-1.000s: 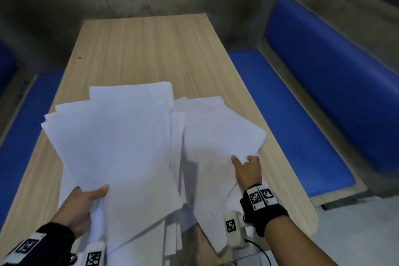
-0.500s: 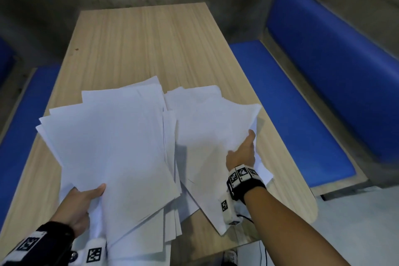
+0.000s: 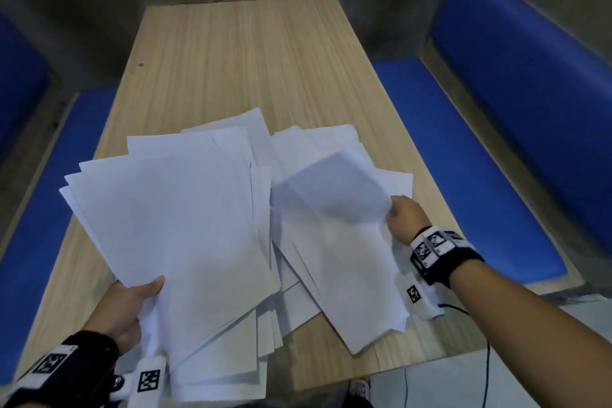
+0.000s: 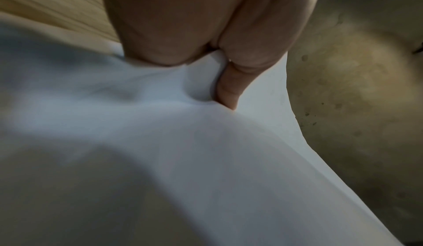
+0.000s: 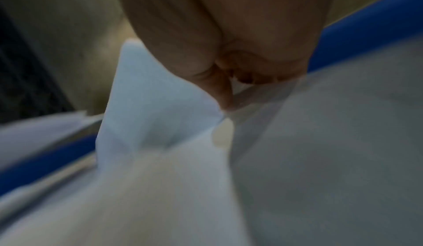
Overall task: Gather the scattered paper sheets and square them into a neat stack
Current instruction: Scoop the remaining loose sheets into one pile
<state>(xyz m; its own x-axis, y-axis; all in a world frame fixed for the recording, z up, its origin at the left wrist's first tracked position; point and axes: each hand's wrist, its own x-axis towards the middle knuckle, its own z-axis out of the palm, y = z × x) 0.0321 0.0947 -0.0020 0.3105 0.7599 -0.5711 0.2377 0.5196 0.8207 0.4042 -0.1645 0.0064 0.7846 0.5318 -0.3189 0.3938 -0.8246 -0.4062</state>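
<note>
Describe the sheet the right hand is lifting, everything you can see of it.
The lifted sheet is plain white paper, thin enough to look greyish and slightly see-through where it rises. The right hand pinches its right edge, curling that side up off the loose sheets beneath, so it bows rather than lies flat. Its left part sinks back towards the pile. No print or marks show. In the right wrist view it is blurred, with a fingertip pressed against the edge. It lies over the right half of the wooden table.

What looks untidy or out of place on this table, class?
The paper sheets are fanned out at mismatched angles, not squared. Several overhang the near edge of the table. The right hand lifts one curled sheet; the left hand holds the bigger bunch.
</note>
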